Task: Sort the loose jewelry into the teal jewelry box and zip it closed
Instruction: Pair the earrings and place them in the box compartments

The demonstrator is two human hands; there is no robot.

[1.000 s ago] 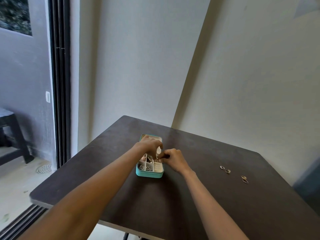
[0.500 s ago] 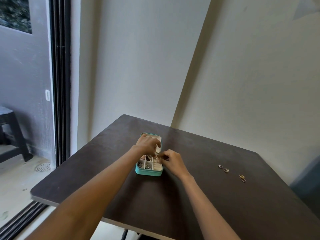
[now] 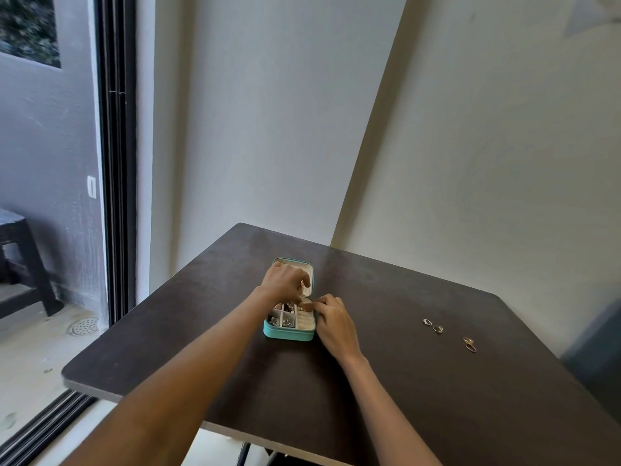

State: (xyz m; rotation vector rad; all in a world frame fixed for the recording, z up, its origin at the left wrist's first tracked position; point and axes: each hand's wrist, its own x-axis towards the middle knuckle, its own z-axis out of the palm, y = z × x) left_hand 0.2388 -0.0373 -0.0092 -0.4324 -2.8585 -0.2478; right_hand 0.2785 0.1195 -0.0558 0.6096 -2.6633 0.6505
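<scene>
teal jewelry box (image 3: pixel 288 333) open, four rings (image 3: pixel 438 328) loose

Dark table (image 3: pixel 386 381) carries open teal jewelry box (image 3: pixel 288 333) and four rings (image 3: pixel 438 328).

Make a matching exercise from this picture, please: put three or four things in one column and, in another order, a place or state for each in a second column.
Things:
1. teal jewelry box
2. four loose metal rings
3. left hand
4. dark brown table

Places or states:
A. lying on the bare tabletop, right of the box
B. open, with divided compartments
C. standing in the corner by two walls
D. above the open box, fingers curled

Pairs: 1-B, 2-A, 3-D, 4-C
</scene>
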